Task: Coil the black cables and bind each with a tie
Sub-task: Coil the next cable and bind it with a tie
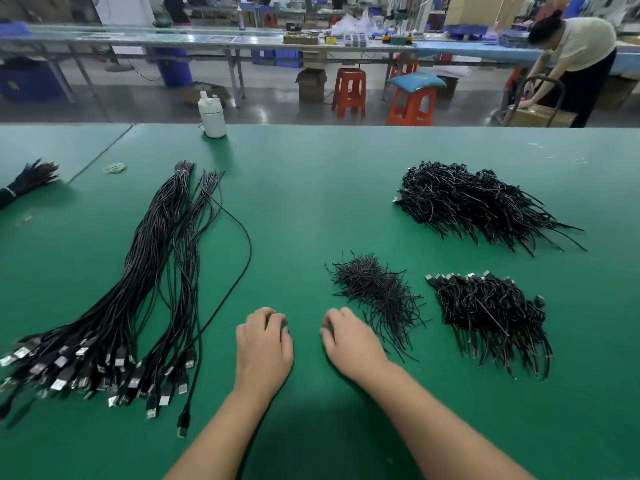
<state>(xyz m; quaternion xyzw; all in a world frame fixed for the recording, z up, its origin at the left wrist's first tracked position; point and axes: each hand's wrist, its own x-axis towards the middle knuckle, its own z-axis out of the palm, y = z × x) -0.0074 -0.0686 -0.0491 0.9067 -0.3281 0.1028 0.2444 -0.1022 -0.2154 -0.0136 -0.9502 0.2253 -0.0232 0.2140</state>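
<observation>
My left hand [265, 348] rests on the green table [311, 202] at the near centre with its fingers curled down. A dark sliver shows between the fingertips, and I cannot tell what it is. My right hand [353, 341] lies beside it, fingers loosely curled, with nothing visible in it. It touches the edge of a heap of short black ties [377, 292]. A long bundle of straight black cables [162, 271] with USB plugs lies to the left. One loose cable [247, 251] arcs out of the bundle. Two heaps of coiled, bound cables lie to the right, a near heap [491, 313] and a far heap [471, 202].
A white bottle [212, 116] stands at the table's far edge. Rubber bands [115, 167] and another banded cable bundle [27, 181] lie at the far left. Beyond the table are red stools [349, 91], long benches and a person [575, 60] bending over a box.
</observation>
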